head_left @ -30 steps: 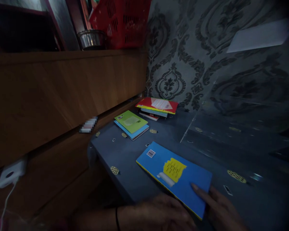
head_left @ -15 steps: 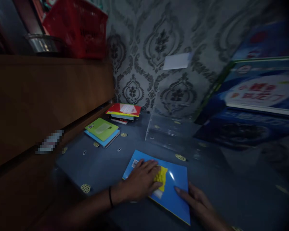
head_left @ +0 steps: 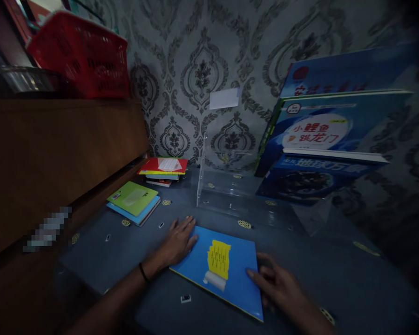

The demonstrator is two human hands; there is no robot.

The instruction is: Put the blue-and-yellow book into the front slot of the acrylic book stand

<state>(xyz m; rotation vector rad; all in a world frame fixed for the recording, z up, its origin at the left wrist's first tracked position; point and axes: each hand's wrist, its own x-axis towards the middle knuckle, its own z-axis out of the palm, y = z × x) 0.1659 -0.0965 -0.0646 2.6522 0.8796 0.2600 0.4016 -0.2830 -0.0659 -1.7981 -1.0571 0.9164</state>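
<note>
A blue book with a torn yellow patch on its cover lies on the dark tabletop in front of me. Over its upper left corner rests my left hand, open, fingers stretched forward and thumb towards the cover. My right hand grips the right edge, thumb on top and the other fingers at the side and partly hidden. Farther left, a green book lies on a light blue one.
A stack topped by a red book stands near the wall. A clear acrylic rack with several upright books is behind the blue book. On the brown cabinet at left sit a red basket and a metal bowl.
My left hand has slid left from the middle of the blue book's cover to its corner, uncovering the yellow patch. The right hand still grips the right edge. The view has turned right.
</note>
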